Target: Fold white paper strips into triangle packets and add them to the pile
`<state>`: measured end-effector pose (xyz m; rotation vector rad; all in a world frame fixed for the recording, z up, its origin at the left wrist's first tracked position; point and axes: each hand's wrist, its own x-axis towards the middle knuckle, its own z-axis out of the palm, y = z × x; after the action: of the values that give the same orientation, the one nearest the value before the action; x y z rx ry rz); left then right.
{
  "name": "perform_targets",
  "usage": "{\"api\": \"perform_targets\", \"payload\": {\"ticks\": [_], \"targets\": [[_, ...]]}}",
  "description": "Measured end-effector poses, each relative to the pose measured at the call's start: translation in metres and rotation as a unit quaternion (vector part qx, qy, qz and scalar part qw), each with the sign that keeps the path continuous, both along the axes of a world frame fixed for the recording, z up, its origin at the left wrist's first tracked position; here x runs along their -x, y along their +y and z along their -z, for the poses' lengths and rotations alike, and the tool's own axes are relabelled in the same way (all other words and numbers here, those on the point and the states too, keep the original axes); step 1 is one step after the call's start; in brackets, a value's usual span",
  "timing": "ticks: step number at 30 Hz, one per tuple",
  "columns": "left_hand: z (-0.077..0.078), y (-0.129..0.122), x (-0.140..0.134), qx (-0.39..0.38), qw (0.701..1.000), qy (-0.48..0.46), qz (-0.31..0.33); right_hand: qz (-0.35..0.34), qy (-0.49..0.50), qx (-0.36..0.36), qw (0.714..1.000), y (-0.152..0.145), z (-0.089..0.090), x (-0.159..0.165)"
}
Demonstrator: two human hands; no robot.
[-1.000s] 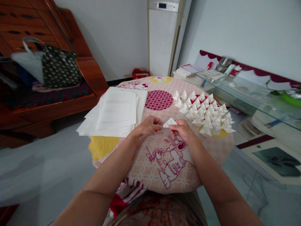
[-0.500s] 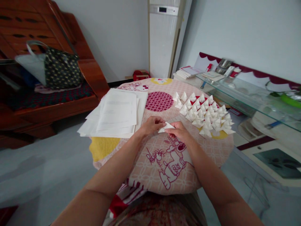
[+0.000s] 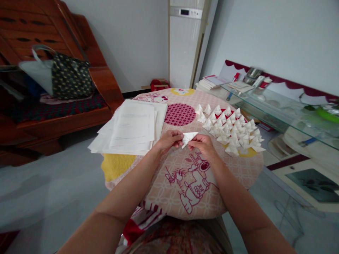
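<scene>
A small white folded paper triangle (image 3: 189, 137) is held up between my hands, over the middle of the cloth-covered round table (image 3: 169, 187). My left hand (image 3: 171, 140) pinches its left edge with thumb and fingers. The right side of the triangle is gripped by my right hand (image 3: 203, 144), its fingers curled under the paper. To the right stand several rows of similar folded paper pieces (image 3: 233, 128), points upward. On the left lies a stack of white paper sheets (image 3: 134, 125), the top ones bearing faint print.
A glass-topped cabinet (image 3: 280, 113) with cups and papers runs along the right wall. At left is a wooden bench (image 3: 103, 83) with a dark patterned bag (image 3: 70, 76) on it. A tall white air conditioner (image 3: 184, 49) stands behind the table.
The paper triangle has been turned and raised between my fingers; its wide edge now faces up. My right hand has shifted its grip. The stack and the rows of folded pieces are the same.
</scene>
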<state>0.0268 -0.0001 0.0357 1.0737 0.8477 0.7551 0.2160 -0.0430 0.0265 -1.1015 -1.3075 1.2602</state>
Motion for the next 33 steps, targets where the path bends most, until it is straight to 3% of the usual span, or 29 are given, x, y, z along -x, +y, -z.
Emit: {"api": "perform_targets", "payload": {"ticks": [8,21,29,33], "targets": [[-0.004,-0.002,0.001,0.05,0.999,-0.016,0.013,-0.016,0.023,0.0,1.0,0.0,-0.001,-0.001],[-0.004,-0.002,0.002,0.025,0.998,-0.06,0.017,-0.029,0.056,-0.016,0.998,-0.002,0.0,-0.002],[0.001,-0.005,-0.004,-0.038,0.999,-0.025,-0.012,0.053,-0.052,-0.031,0.997,0.001,0.008,0.003],[0.003,-0.007,-0.004,-0.041,0.999,-0.025,-0.018,0.09,-0.179,-0.134,0.971,-0.001,0.011,0.001]]}}
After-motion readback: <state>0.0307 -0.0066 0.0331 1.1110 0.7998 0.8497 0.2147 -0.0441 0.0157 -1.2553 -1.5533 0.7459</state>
